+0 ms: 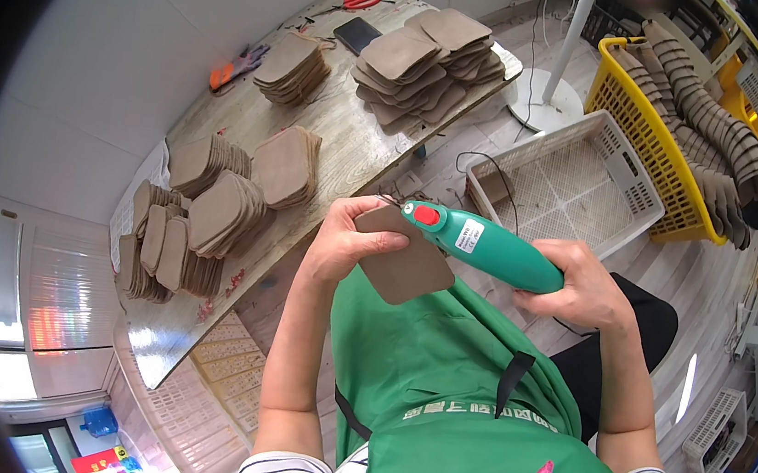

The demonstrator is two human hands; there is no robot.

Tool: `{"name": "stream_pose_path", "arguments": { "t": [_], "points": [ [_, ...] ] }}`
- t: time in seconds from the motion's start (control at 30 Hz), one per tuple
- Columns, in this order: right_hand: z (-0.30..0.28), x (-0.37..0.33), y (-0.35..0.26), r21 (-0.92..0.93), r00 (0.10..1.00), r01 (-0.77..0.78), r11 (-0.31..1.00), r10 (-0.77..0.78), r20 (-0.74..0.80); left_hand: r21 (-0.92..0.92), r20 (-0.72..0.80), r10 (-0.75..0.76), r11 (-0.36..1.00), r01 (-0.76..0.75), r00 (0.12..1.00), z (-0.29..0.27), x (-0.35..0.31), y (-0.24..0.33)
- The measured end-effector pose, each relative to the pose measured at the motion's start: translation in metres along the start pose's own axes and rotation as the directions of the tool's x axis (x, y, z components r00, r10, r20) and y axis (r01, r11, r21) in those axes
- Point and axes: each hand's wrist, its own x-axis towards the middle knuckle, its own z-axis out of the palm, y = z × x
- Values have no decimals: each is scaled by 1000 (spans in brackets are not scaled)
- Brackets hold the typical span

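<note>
The thin, flat taupe-brown panel with rounded corners (pixel 404 274) is held over the green cloth apron (pixel 449 364), just off the long near edge of the wooden table (pixel 351 146). It lies left of the right hand (pixel 582 286), past the head of the green handheld tool with a red button (pixel 497 254). That hand is wrapped around the tool's handle. The left hand (pixel 346 240), nearer the panel, pinches its upper-left end, thumb on top. The panel's long axis slants down rightward; the tool's head overlaps its upper edge, though contact cannot be told. Its face looks matte and plain.
</note>
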Motion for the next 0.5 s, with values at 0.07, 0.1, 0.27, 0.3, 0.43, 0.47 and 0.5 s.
{"name": "stream_pose_path", "arguments": {
  "t": [0.07, 0.1, 0.27, 0.3, 0.43, 0.47, 0.5],
  "points": [
    [0, 0, 3, 10, 999, -9, 1000, 10, -41, 12, 48, -91, 996, 90, 995, -2, 7, 1],
    [1, 1, 6, 21, 997, -6, 1000, 8, -74, 21, 67, -134, 991, 133, 989, -5, 11, 4],
    [2, -6, 16, 224, 945, -191, 956, 241, -221, -32, -203, 46, 998, -54, 978, -44, 78, 20],
    [3, -6, 18, 245, 942, -203, 948, 257, -213, -52, -265, 130, 987, -149, 955, -57, 101, 23],
    [4, -9, 21, 257, 924, -265, 930, 320, -207, 10, -517, 189, 977, -215, 835, -64, 195, 70],
    [8, -8, 22, 247, 933, -249, 936, 301, -200, 51, -518, 234, 969, -243, 823, -85, 212, 81],
    [12, -7, 26, 240, 937, -237, 942, 286, -199, 90, -511, 275, 959, -267, 814, -105, 224, 87]
  ]
}}
